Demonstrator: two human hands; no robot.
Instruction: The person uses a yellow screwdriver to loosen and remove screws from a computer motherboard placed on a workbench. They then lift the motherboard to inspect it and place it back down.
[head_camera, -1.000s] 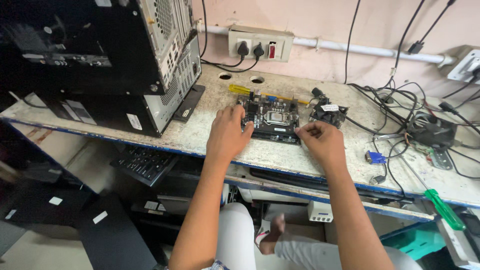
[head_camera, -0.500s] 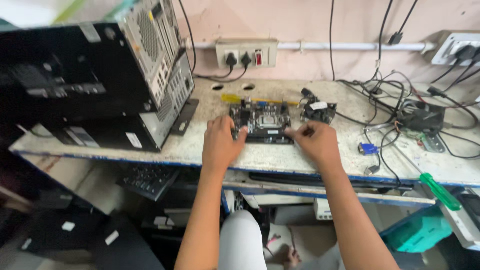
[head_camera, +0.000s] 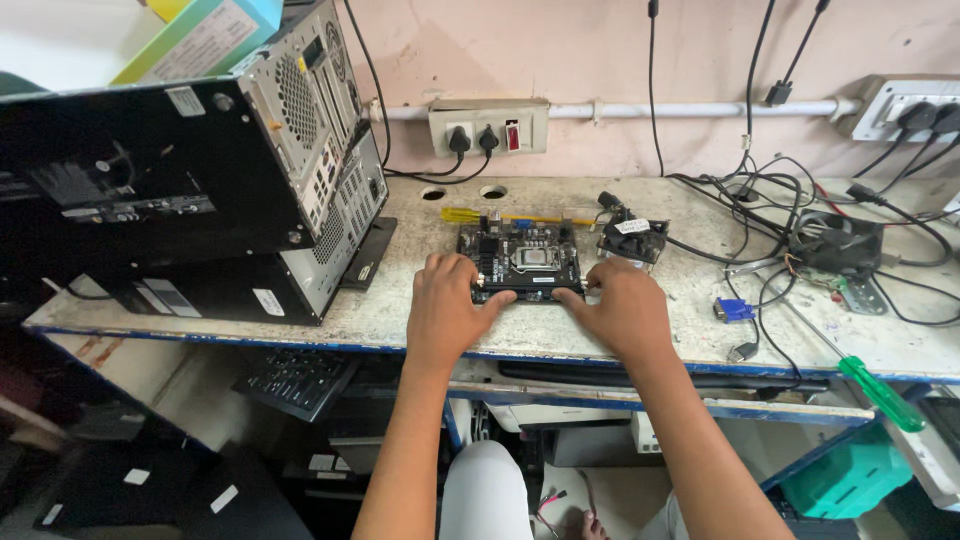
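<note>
Motherboard (head_camera: 523, 262): dark, flat on the bench (head_camera: 400, 310), mid-front, between the tower cases (head_camera: 200, 190) and a loose cooler fan (head_camera: 632, 238). Your left hand (head_camera: 447, 312) rests at its left front corner, your right hand (head_camera: 622, 308) at its right front corner; fingers of both are curled narrow against the board's edges, touching rather than lifting. Handling, by judgement: light, stiff, fragile; bare socket at centre, so take it by the edges only, never across the top. Labels: white rectangular stickers on the tower sides; a white tag on the fan; a green-and-yellow box (head_camera: 200, 35) atop the cases. Wall: beige socket plate (head_camera: 488, 126) with red switch. Also a yellow-handled screwdriver (head_camera: 480, 215) behind the board, a green-handled one (head_camera: 880, 392) at right.
</note>
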